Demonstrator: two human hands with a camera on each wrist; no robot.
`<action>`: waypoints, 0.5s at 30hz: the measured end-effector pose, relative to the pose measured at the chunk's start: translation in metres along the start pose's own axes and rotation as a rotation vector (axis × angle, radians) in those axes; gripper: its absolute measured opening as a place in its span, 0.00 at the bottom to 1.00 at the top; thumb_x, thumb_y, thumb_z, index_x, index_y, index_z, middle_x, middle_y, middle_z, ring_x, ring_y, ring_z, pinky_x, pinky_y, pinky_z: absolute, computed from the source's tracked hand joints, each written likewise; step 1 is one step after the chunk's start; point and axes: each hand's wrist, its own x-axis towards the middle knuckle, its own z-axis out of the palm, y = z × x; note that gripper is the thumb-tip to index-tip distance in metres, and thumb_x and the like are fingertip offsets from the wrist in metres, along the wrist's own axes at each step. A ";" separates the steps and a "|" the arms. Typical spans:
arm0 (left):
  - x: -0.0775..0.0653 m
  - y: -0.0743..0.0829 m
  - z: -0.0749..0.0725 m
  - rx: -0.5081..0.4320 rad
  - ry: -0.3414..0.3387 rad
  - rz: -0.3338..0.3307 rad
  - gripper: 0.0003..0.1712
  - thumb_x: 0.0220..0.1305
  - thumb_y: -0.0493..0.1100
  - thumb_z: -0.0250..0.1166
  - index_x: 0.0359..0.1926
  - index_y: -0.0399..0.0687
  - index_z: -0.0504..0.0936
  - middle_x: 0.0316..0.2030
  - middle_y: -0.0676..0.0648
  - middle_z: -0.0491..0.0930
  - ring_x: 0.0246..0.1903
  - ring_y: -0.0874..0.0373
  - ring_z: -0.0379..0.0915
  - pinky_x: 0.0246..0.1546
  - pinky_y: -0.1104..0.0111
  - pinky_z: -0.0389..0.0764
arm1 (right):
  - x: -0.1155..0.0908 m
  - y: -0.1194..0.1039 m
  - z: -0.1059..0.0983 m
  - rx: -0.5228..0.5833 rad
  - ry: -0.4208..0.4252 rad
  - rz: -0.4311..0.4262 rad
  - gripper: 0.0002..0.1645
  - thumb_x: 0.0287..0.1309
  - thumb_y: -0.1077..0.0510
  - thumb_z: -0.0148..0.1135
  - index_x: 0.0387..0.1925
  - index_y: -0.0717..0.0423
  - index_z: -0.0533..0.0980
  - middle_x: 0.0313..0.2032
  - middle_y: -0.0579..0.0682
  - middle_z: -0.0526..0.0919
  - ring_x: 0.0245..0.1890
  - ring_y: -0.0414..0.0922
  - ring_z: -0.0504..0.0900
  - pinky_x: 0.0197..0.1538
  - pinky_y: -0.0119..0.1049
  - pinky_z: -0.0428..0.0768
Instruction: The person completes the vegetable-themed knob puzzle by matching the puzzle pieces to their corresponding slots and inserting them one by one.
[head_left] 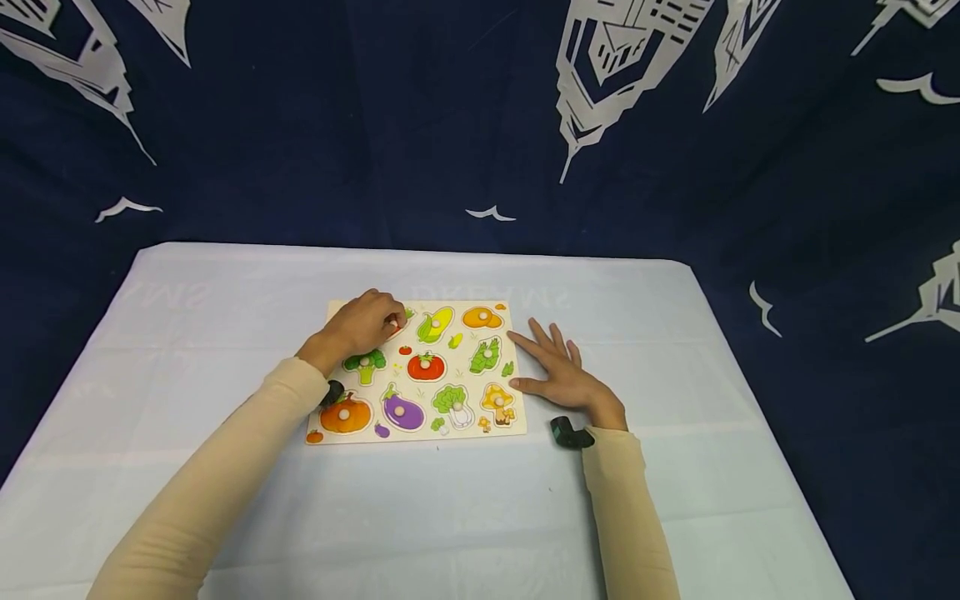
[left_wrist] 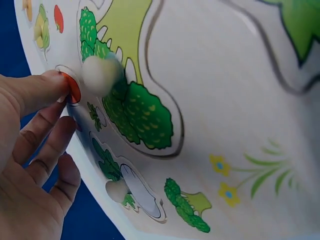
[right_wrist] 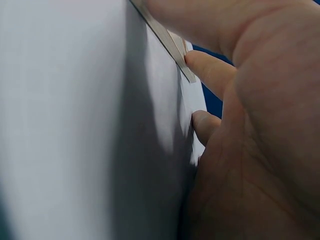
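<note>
A wooden vegetable peg puzzle board lies on the table with its knobbed pieces set in it. My left hand reaches over the upper left of the board. Its thumb and index finger pinch a red-orange vegetable piece, whose knob is hidden behind the fingers. Beside them in the left wrist view are the broccoli piece and a white radish piece. My right hand lies flat with fingers spread, its thumb and index fingertips at the board's right edge.
A white cloth covers the table. Behind it hangs a dark blue curtain with white prints. Corn, tomato, eggplant, pumpkin and several other pieces sit in the board.
</note>
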 end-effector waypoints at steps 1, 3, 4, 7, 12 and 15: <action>0.000 0.000 0.000 0.001 -0.004 -0.002 0.07 0.69 0.35 0.62 0.42 0.46 0.86 0.41 0.45 0.82 0.47 0.49 0.70 0.51 0.56 0.76 | 0.000 0.000 0.000 0.002 0.000 -0.001 0.50 0.60 0.37 0.65 0.78 0.31 0.52 0.81 0.47 0.34 0.79 0.54 0.23 0.75 0.62 0.26; -0.002 0.000 0.000 -0.002 -0.016 -0.005 0.08 0.69 0.36 0.61 0.45 0.46 0.86 0.43 0.45 0.82 0.49 0.48 0.70 0.53 0.56 0.75 | 0.000 0.001 0.001 0.008 -0.001 -0.006 0.50 0.60 0.37 0.65 0.78 0.31 0.53 0.81 0.47 0.34 0.79 0.54 0.23 0.75 0.62 0.26; -0.003 -0.001 0.000 -0.006 -0.021 -0.004 0.09 0.70 0.37 0.61 0.47 0.46 0.85 0.44 0.45 0.82 0.50 0.48 0.71 0.55 0.55 0.75 | 0.000 0.001 0.001 0.009 -0.001 -0.011 0.50 0.60 0.38 0.66 0.78 0.32 0.53 0.81 0.47 0.34 0.79 0.55 0.23 0.75 0.62 0.26; -0.009 -0.002 -0.002 -0.024 -0.034 -0.001 0.14 0.71 0.39 0.60 0.54 0.46 0.84 0.51 0.44 0.82 0.55 0.47 0.70 0.61 0.53 0.73 | 0.001 0.001 0.003 0.017 -0.003 -0.023 0.49 0.61 0.39 0.66 0.78 0.33 0.53 0.81 0.48 0.34 0.79 0.56 0.23 0.75 0.63 0.26; -0.022 -0.003 -0.007 -0.041 0.006 0.039 0.20 0.74 0.45 0.57 0.62 0.44 0.79 0.63 0.42 0.77 0.63 0.45 0.66 0.68 0.48 0.67 | 0.000 0.000 0.004 0.007 -0.004 -0.010 0.51 0.61 0.38 0.65 0.79 0.36 0.51 0.81 0.48 0.35 0.79 0.56 0.24 0.75 0.63 0.27; -0.032 -0.003 -0.012 -0.035 0.076 0.059 0.23 0.75 0.49 0.56 0.65 0.44 0.76 0.65 0.42 0.74 0.66 0.45 0.64 0.68 0.45 0.65 | 0.000 0.000 0.003 -0.007 0.001 0.003 0.52 0.62 0.36 0.63 0.80 0.39 0.49 0.81 0.49 0.36 0.80 0.56 0.26 0.76 0.63 0.29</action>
